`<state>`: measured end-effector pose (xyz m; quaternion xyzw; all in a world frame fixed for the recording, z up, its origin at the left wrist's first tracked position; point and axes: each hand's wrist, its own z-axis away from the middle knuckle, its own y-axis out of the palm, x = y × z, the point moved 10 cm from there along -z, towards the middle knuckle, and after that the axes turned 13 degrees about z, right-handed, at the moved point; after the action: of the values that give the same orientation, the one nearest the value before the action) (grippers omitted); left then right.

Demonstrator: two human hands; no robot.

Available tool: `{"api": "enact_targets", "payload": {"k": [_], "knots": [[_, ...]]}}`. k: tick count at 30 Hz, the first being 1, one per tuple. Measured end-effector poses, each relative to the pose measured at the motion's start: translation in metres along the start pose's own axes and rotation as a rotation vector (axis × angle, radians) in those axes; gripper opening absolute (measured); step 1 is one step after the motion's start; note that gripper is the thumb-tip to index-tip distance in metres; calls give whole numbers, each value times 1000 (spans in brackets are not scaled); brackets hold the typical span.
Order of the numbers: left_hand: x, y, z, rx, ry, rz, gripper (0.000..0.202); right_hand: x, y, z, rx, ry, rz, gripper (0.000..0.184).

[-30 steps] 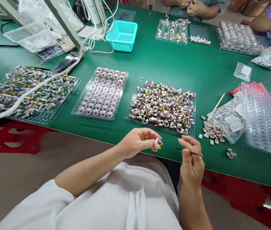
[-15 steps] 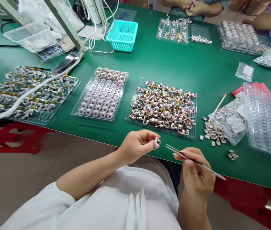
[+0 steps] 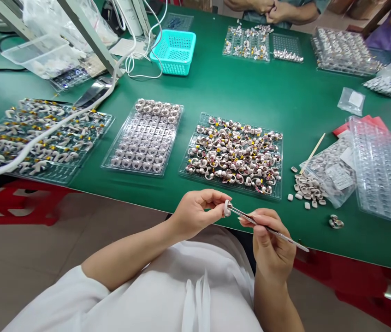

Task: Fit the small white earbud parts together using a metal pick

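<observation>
The left grip (image 3: pixel 197 213) pinches a curved piece (image 3: pixel 227 209); the right grip (image 3: pixel 272 244) pinches tweezers (image 3: pixel 290 240). A slip (they're thin-tipped) could scratch the piece.

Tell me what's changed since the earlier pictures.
The right hand swung the tweezers round and brought them left; their tips are now at the part in the left hand. Nothing was let go. The left hand's hold, the basket and the stick stayed as they were.

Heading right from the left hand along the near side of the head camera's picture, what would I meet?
Left hand, small pale part in its fingers, right hand, loose pale pieces, lone shiny part, clear plastic tray.
</observation>
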<state>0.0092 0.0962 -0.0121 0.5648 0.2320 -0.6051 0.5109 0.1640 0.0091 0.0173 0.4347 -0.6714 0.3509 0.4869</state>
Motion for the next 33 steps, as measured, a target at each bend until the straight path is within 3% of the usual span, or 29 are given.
{"api": "enact_targets", "payload": {"k": [8,15,28,33], "knots": [[3,1,-1,21,-51,18,23,-15,1,-2,-21,79,-76,18],[5,1,-1,15,-80,47,24,-15,1,-2,19,60,-89,19],[3,1,-2,18,-16,-10,24,-7,-4,-2,-36,2,-43,21],[1,1,-1,20,-6,-41,25,-13,0,-3,-38,43,-67,18]]}}
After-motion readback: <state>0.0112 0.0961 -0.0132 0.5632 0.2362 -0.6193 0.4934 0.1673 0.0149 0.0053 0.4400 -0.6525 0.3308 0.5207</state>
